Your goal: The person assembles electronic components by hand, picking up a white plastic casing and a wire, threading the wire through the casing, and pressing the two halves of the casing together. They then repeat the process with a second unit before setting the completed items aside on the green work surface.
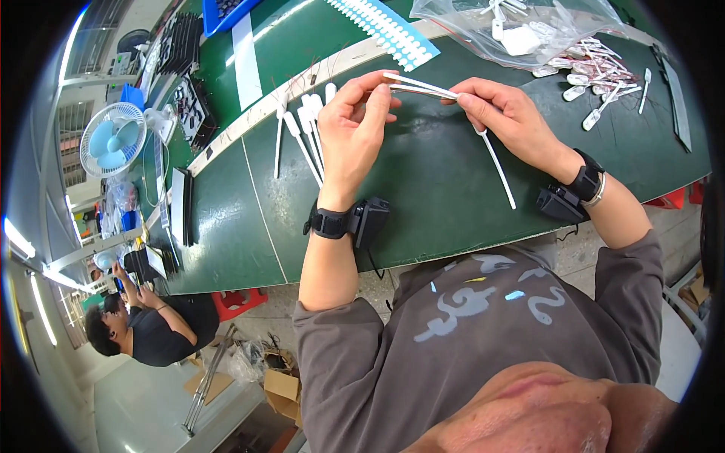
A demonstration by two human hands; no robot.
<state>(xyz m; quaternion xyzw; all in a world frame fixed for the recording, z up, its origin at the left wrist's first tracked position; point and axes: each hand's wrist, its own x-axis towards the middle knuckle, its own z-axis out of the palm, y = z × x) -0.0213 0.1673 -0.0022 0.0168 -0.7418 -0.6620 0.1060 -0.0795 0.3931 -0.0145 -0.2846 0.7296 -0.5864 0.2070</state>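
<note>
Both hands up over the green tabletop, and it's fingertip work! The left hand has thumb and forefinger pinched at one end of two slim white strips, its other fingers loosely curled. The right hand is closed on the other end in a thumb-and-finger pinch, so the strips span the gap between them, lying close and nearly parallel.

Handled well, this looks like a light-touch job: even pressure at both ends, both lengths kept level, no twist or hard bend, and fine wires kept clear of the thumbs.

Now the look of them: smooth, plain white, narrow as straws, with a darker line along the lower one. Below the right hand's fingers a white stick slants down toward the wearer; whether it joins the held strips, the fingers hide.

Just left of the left hand lies a bunch of paddle-headed white sticks, hair-thin wires trailing beyond. Out past the right hand, a tangled heap of wired white pieces; beyond that, a clear plastic bag with more. Ahead, between the hands: a blue sheet of white tabs.
</note>
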